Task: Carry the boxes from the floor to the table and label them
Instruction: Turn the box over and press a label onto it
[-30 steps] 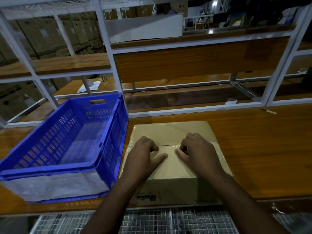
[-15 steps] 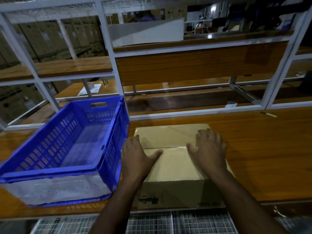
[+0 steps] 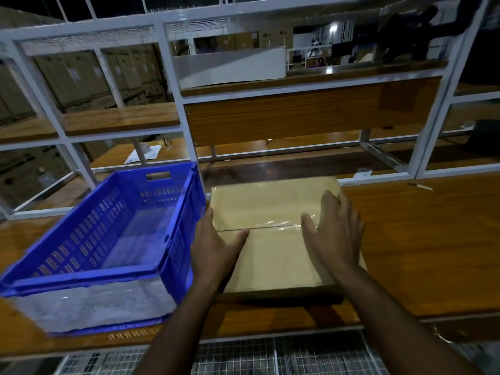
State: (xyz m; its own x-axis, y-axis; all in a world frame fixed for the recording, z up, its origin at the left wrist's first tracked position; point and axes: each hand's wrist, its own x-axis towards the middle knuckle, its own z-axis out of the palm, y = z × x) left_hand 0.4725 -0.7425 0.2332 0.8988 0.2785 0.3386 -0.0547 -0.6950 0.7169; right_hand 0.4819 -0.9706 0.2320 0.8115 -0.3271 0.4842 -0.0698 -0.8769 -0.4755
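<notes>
Cardboard box (image 3: 273,239) lies flat on the wooden table (image 3: 422,239), just right of the blue crate (image 3: 108,239), taped seam running left-right. Left hand (image 3: 213,247) and right hand (image 3: 334,234) rest spread flat on its lid, gripping nothing, flanking the seam's middle; both equally near.
</notes>
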